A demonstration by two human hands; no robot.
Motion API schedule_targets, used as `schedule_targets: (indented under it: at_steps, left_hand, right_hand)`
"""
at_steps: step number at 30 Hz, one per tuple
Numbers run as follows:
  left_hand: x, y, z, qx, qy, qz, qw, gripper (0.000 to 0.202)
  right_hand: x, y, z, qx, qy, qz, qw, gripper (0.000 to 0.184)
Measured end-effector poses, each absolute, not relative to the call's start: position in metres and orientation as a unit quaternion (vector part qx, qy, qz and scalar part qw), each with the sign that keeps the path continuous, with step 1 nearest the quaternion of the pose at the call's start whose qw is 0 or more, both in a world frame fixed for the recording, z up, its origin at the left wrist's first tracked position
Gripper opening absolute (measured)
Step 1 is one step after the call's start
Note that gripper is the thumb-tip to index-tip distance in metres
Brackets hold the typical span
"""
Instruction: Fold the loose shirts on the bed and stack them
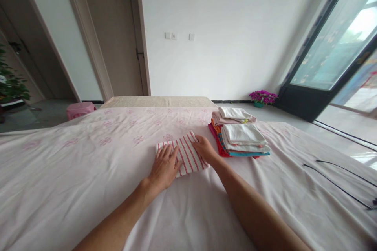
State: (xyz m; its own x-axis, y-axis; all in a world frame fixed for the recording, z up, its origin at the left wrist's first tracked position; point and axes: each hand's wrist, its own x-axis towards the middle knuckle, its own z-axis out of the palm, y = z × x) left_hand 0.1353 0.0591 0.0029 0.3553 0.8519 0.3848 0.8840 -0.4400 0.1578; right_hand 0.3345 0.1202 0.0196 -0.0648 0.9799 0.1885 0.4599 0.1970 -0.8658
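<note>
A white cloth with red stripes (188, 157), folded into a rough rectangle, lies on the pale pink sheet (97, 188) in front of me. My left hand (165, 164) rests flat on its left part, fingers stretched out. At the right edge, my right hand (204, 149) grips the cloth, its fingers curled around the raised far corner. Just to the right stands a stack of folded cloths (243, 139) in white, blue, red and orange, with more white and pink ones (234, 113) behind.
Two thin black rods or cords (338, 188) lie on the sheet at the right. Beyond the covered surface are a pink plastic stool (80, 110), a pot of purple flowers (262, 97), a leafy plant (11, 82) and a closed door (113, 27). A glass door (332, 43) stands at the right.
</note>
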Motion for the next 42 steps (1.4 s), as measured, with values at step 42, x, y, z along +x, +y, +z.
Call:
schedule_targets:
  at_steps: [42]
  left_hand:
    - [0.065, 0.084, 0.042, -0.540, -0.566, -0.426, -0.455, 0.057]
  right_hand:
    - [0.344, 0.117, 0.010, -0.553, -0.762, 0.125, 0.315, 0.047]
